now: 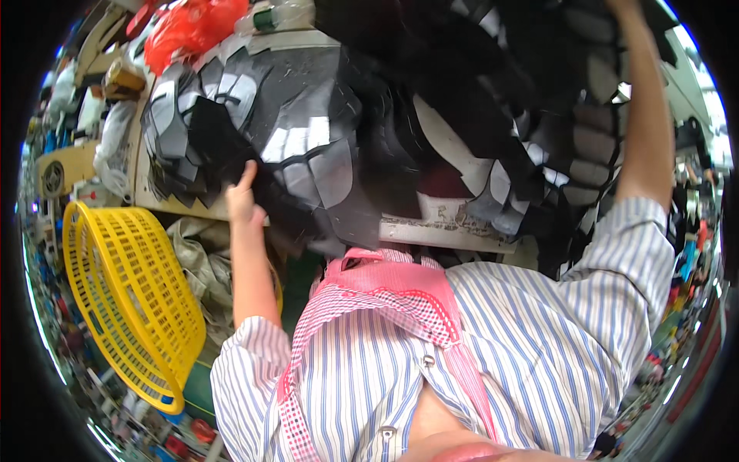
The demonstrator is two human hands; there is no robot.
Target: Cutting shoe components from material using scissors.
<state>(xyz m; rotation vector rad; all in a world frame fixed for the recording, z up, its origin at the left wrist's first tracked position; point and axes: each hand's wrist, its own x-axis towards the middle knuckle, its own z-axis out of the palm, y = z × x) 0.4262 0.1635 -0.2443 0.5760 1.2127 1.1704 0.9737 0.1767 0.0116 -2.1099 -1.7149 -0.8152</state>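
Many thin black and grey cut pieces, joined or overlapping in chains (339, 173), spread over the worktable in front of me. Their make and material are not clear, and some are smeared by motion. My left hand (244, 202) is at the left edge of the heap, its thumb stretched over a dark piece and its other fingers mostly hidden behind it. My right arm (647, 115) reaches far up and to the right, beside a hanging row of dark pieces (596, 142). The right hand itself is cut off by the upper edge of the view.
A yellow plastic basket (138, 300) stands tilted at my left, beside a crumpled pale cloth or sack (202, 258). A red plastic bag (196, 31) lies at the far left of the table. The table's worn pale edge (446, 231) runs close to my body.
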